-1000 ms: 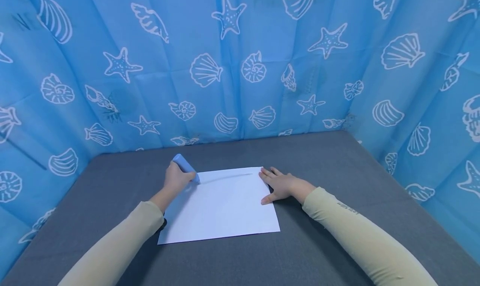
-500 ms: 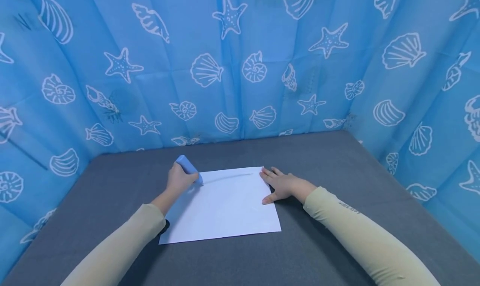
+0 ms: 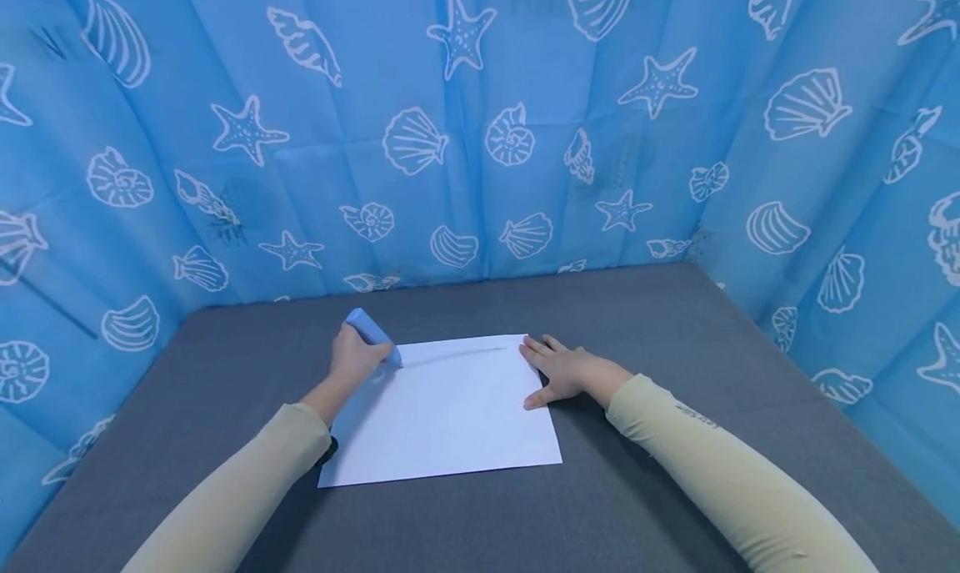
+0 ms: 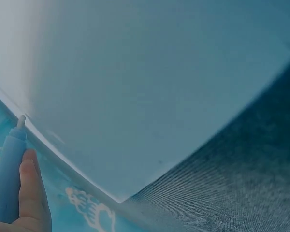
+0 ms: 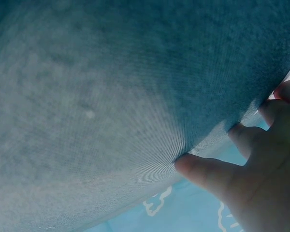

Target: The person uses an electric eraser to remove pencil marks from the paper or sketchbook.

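My left hand (image 3: 352,359) grips a thick light blue pen-shaped tool (image 3: 372,334) between thumb and fingers, its body leaning back to the left. In the left wrist view, a narrow pale tip (image 4: 21,122) sticks out of the blue body near the edge of the white paper (image 3: 450,427). A thin grey line (image 3: 465,353) runs across the top of the sheet, from near the tip to the right. With its fingers spread, my right hand (image 3: 562,370) rests on the paper's right edge. The right wrist view shows its fingers over the grey cloth.
The sheet lies flat on a table covered in dark grey cloth (image 3: 630,323). Around the table's back and sides hangs a blue curtain (image 3: 480,189) printed with white shells and starfish.
The left hand and the blue tool moved slightly right and nearer, then back left to about where they were. The right hand and the paper stayed in place.
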`<act>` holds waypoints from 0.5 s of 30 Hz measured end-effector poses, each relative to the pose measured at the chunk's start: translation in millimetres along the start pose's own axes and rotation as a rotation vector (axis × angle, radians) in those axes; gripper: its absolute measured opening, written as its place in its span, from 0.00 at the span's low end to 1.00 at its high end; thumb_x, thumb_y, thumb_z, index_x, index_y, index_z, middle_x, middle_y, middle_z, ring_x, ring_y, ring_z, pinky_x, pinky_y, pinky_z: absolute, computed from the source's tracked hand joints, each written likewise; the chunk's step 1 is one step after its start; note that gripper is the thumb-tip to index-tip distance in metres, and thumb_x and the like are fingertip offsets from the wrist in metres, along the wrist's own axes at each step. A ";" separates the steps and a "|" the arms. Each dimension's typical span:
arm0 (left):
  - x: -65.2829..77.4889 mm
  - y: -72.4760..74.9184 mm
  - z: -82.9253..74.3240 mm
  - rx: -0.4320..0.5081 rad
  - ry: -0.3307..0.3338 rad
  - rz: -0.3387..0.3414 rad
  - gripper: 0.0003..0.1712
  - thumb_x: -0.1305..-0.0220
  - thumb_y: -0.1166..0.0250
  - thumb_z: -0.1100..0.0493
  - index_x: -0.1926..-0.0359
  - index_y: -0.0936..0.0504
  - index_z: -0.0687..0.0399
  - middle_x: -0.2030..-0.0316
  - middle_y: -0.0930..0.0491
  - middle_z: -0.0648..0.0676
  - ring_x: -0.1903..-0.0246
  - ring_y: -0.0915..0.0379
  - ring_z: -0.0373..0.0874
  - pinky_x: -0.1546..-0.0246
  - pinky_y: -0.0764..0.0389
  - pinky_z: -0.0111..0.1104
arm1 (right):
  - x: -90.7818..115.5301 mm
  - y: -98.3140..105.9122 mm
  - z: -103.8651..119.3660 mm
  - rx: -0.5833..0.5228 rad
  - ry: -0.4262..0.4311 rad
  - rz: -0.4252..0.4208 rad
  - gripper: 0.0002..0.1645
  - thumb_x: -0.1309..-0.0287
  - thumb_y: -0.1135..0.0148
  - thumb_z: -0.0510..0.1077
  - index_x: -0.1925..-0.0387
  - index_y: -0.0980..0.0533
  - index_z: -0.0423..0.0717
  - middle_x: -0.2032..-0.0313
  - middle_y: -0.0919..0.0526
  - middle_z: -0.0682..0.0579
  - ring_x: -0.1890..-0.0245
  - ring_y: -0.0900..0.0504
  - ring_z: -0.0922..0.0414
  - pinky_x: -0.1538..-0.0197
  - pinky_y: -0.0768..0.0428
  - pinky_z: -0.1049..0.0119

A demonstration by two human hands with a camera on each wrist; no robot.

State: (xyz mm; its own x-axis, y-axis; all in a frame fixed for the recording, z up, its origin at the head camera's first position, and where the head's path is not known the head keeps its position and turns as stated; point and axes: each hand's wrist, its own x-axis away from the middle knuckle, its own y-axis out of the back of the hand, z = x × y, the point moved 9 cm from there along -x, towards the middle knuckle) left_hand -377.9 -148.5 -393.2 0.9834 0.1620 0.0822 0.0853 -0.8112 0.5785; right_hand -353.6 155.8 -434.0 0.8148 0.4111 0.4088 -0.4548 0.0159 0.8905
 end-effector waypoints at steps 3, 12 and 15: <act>-0.1 -1.5 0.5 -0.003 0.006 0.002 0.41 0.39 0.38 0.62 0.33 0.49 0.75 0.43 0.33 0.74 0.45 0.31 0.65 0.45 0.25 0.51 | -0.3 -0.6 -1.1 -0.002 -0.002 0.002 0.64 0.48 0.40 0.73 0.23 0.58 0.46 0.23 0.61 0.48 0.26 0.64 0.42 0.34 0.52 0.31; -0.1 -2.0 -1.4 -0.025 -0.009 0.000 0.37 0.39 0.38 0.62 0.36 0.45 0.75 0.46 0.31 0.73 0.47 0.29 0.64 0.47 0.24 0.51 | -0.4 -0.2 -0.2 -0.012 0.007 0.000 0.64 0.48 0.40 0.73 0.23 0.58 0.46 0.23 0.61 0.48 0.26 0.65 0.42 0.34 0.52 0.30; -0.1 -2.0 2.2 -0.023 0.003 -0.001 0.39 0.39 0.38 0.61 0.35 0.47 0.75 0.45 0.32 0.73 0.47 0.29 0.64 0.47 0.24 0.51 | -0.6 -0.5 -0.5 -0.013 0.010 0.001 0.64 0.48 0.40 0.72 0.23 0.58 0.46 0.23 0.61 0.48 0.26 0.65 0.42 0.34 0.52 0.30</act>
State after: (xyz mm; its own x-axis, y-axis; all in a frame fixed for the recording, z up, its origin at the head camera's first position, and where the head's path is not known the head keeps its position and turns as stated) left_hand -377.8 -148.2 -396.1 0.9827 0.1649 0.0844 0.0825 -0.7977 0.5974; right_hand -354.0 156.0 -434.8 0.8107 0.4198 0.4081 -0.4605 0.0268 0.8873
